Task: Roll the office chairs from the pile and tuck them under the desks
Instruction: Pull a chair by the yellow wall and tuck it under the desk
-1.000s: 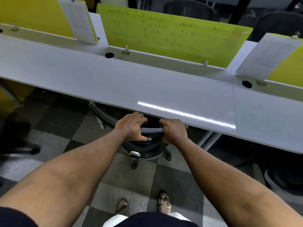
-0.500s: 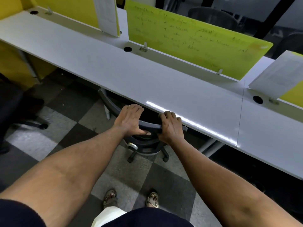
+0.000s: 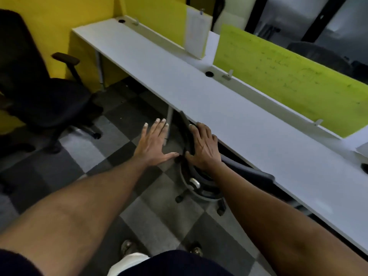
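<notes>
- While our right hand (image 3: 203,148) lies along the top of the backrest (image 3: 185,126), fingers nearly straight and thumb on the near side, the office chair (image 3: 199,192) sits with its seat under the white desk (image 3: 229,108), backrest at the front edge.
- Our left hand (image 3: 154,144) hangs released just beside the backrest, fingers straight, holding nothing.
- We judge this chair tucked. One second chair (image 3: 45,96) stands off the desk's left end by the yellow wall (image 3: 49,20), not yet under any desk.
- Handwriting covers the green divider panel (image 3: 288,80) along the desk's back edge, but we cannot read it. The print on the clipped paper sheet (image 3: 196,34) is too small, and no brand shows.
</notes>
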`<state>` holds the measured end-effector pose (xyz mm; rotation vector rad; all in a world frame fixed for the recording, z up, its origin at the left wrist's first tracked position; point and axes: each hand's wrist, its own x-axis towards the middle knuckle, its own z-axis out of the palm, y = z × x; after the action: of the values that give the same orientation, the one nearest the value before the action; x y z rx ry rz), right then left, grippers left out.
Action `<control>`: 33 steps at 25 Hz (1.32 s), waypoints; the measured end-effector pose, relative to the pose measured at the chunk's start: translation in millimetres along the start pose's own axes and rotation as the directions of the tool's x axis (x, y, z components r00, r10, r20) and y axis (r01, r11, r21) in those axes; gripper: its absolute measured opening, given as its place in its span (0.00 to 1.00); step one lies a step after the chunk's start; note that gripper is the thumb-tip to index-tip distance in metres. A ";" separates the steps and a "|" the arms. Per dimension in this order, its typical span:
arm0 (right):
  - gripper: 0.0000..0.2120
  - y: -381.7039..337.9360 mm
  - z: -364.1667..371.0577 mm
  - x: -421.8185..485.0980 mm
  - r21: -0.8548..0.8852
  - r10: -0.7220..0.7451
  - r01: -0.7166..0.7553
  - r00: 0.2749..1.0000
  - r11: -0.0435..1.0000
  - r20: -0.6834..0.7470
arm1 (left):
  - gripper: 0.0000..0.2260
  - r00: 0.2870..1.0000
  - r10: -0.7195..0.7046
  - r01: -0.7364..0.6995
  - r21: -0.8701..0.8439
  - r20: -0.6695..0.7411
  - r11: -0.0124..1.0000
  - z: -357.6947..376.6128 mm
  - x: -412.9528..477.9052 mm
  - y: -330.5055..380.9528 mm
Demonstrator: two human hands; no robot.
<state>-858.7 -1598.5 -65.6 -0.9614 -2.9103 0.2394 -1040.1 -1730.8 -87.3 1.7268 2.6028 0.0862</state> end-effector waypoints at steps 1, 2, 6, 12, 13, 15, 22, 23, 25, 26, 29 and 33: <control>0.52 -26.7 3.1 13.7 -0.011 -0.025 0.025 1.000 1.000 0.015 | 0.55 0.999 -0.039 0.039 0.003 0.005 0.999 -2.9 -10.3 -25.9; 0.52 -50.5 5.9 25.9 -0.016 -0.052 0.052 0.998 0.998 0.029 | 0.55 0.997 -0.073 0.073 0.008 0.007 0.997 -5.8 -18.5 -48.9; 0.50 -158.8 25.1 75.6 0.008 -0.179 0.179 0.983 0.984 0.030 | 0.51 0.975 -0.221 0.221 0.004 0.015 0.975 -16.4 -56.7 -155.9; 0.49 -315.8 56.0 143.4 0.096 -0.338 0.332 0.939 0.939 0.063 | 0.50 0.919 -0.394 0.394 0.020 -0.027 0.919 -23.9 -123.1 -317.2; 0.49 -338.2 59.2 152.6 0.105 -0.361 0.353 0.930 0.930 0.066 | 0.50 0.904 -0.427 0.427 0.016 -0.026 0.904 -24.5 -132.9 -339.7; 0.49 -383.4 65.7 172.6 0.125 -0.398 0.386 0.913 0.914 0.087 | 0.50 0.879 -0.476 0.477 0.008 -0.028 0.879 -26.7 -150.7 -381.4; 0.47 -505.0 98.1 251.5 0.144 -0.541 0.524 0.829 0.840 0.141 | 0.49 0.785 -0.618 0.618 -0.019 -0.054 0.786 -24.1 -188.8 -487.9; 0.47 -523.8 104.3 267.9 0.154 -0.575 0.555 0.800 0.818 0.169 | 0.49 0.772 -0.632 0.632 -0.023 -0.064 0.774 -24.1 -191.2 -506.5; 0.48 -563.4 119.2 306.7 0.165 -0.641 0.619 0.737 0.768 0.216 | 0.48 0.727 -0.682 0.682 -0.028 -0.083 0.731 -27.3 -191.8 -549.1; 0.48 -583.3 125.4 326.5 0.166 -0.665 0.645 0.710 0.746 0.230 | 0.48 0.702 -0.706 0.707 -0.028 -0.091 0.706 -29.4 -190.7 -571.3; 0.48 -639.1 139.0 383.6 0.166 -0.707 0.691 0.659 0.704 0.258 | 0.48 0.630 -0.768 0.769 -0.047 -0.111 0.638 -37.1 -184.3 -632.6; 0.48 -719.8 144.6 456.9 0.200 -0.784 0.761 0.571 0.617 0.244 | 0.48 0.514 -0.850 0.852 -0.048 -0.111 0.521 -50.8 -171.8 -710.7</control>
<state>-1663.5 -1914.6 -80.1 0.4912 -3.2178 0.4524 -1629.5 -2166.5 -78.7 0.2305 3.1952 0.1536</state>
